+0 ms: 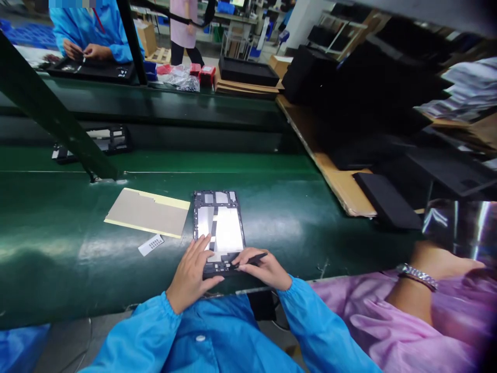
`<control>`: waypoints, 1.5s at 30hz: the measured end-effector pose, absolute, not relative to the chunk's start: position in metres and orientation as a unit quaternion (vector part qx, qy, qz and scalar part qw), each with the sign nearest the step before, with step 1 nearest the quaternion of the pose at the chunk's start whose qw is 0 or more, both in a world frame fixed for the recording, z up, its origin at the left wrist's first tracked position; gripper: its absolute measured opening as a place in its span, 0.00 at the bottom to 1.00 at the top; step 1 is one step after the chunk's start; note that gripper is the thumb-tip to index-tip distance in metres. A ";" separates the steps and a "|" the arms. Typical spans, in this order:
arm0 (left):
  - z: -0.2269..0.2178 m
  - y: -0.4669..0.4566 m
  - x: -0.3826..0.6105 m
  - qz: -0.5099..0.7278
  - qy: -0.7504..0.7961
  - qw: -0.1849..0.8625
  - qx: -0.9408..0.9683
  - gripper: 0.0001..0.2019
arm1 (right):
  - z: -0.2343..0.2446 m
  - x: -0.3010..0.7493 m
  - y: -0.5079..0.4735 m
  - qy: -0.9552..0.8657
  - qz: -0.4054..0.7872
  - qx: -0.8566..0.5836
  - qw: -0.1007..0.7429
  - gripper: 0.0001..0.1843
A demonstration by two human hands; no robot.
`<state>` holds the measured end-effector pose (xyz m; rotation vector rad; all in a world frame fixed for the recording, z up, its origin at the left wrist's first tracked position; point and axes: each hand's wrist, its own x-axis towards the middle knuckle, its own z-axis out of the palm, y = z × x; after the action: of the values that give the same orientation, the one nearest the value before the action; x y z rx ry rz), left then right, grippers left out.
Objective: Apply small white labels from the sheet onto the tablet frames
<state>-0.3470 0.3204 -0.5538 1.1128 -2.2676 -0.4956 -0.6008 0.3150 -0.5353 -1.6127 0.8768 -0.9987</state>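
Note:
A tablet-like device frame [230, 228] with a shiny silver inner plate and black edges lies on the green work surface in front of me. My left hand [191, 272] rests with fingers spread over its lower left part, the fingertips on the frame. My right hand [266, 268] is closed around a slim black pen-like tool [258, 257], its tip low at the frame's lower right end. Whether the tip touches a part there is too small to tell. Left of the frame lie a grey-beige sheet [149, 212] with yellow edges and a small white label sheet [150, 245].
A slanted green post [58, 109] stands at left, with another device frame [112, 140] behind it. Stacked black trays [349, 103] and cardboard [334, 178] fill the right. A co-worker's arm [415, 280] in pink is close at right. Across the bench, another person's hands [87, 52] work over a black tray.

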 end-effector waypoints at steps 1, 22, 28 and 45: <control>-0.554 0.320 -0.347 -0.187 -0.845 0.280 0.416 0.23 | -0.535 -0.601 0.315 0.361 -0.414 -0.669 0.501 0.06; -0.549 0.322 -0.345 -0.127 -0.873 0.305 0.359 0.14 | -0.518 -0.595 0.326 0.328 -0.373 -0.769 0.403 0.05; -0.544 0.323 -0.344 -0.113 -0.859 0.361 0.345 0.11 | -0.528 -0.595 0.339 0.382 -0.447 -0.705 0.396 0.04; -0.541 0.322 -0.344 -0.131 -0.854 0.359 0.353 0.08 | -0.537 -0.595 0.344 0.379 -0.449 -0.694 0.416 0.03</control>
<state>-0.3443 0.3222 -0.5407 0.9112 -2.2028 -0.3371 -0.5953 0.3436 -0.5370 -1.7437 0.9508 -1.1274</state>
